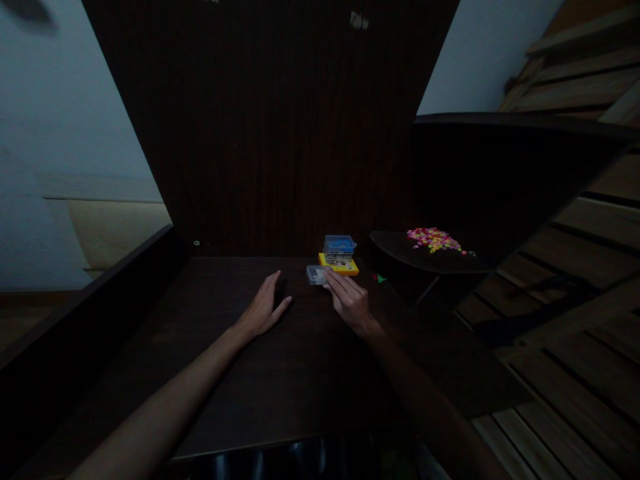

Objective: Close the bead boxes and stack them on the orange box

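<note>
My left hand (263, 307) lies flat on the dark wooden table (225, 387), fingers stretched out and holding nothing. My right hand (350, 300) reaches forward, its fingertips resting on a small clear plastic box (316, 274). Just behind that box stands a stack of small boxes: a blue-lidded one (340, 242) on top and a yellow one (340, 265) at the bottom.
A dark wooden panel (270, 120) rises behind the table. To the right, a dark round tray (425, 261) carries a heap of small pink and yellow pieces (434, 239). Wooden slats (575, 347) run along the right side. A raised dark edge (90, 293) borders the left.
</note>
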{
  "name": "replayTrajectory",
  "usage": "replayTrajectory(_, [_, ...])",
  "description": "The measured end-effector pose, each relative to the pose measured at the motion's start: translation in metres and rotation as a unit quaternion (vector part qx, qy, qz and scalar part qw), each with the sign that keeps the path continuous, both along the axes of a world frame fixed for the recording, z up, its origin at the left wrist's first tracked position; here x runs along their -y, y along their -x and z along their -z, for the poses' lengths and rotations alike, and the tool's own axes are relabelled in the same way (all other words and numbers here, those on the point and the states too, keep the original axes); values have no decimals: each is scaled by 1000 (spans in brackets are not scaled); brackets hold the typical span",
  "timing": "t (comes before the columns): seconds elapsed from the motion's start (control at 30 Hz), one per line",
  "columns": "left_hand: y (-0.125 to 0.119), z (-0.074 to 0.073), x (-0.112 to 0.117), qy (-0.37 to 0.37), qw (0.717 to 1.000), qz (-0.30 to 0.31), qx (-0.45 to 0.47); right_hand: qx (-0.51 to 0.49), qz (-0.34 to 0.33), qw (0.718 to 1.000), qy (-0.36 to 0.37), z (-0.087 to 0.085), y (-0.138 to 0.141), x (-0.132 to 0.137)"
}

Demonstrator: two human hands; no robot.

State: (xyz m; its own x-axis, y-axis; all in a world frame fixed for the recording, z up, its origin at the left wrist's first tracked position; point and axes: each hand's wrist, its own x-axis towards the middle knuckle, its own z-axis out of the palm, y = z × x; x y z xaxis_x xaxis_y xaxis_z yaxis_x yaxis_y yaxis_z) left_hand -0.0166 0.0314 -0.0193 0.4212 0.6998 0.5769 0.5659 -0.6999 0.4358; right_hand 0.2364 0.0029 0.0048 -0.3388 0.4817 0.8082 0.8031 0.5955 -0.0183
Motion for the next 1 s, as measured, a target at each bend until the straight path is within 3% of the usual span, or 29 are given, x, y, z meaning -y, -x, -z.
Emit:
replayTrajectory(0.13, [0, 1, -2, 10, 1000, 6, -15, -43, 23, 999, -21, -8, -14, -5])
replayTrajectory(0.27, [-1, 1, -5, 26, 999, -18, -22, -46, 32, 998, 3, -20, -26, -15])
replayTrajectory(0.5, [-6, -1, -5, 46, 995, 1, -91, 1, 83, 996, 15, -40, -47, -56])
replayTrajectory(0.7, [-7, -7, -2, 59, 994, 2, -93, 9, 127, 989, 74, -57, -70, -90])
replayTrajectory(1.0, [-7, -5, -3, 61, 994, 8, -95, 18, 146, 976, 161, -70, -74, -103])
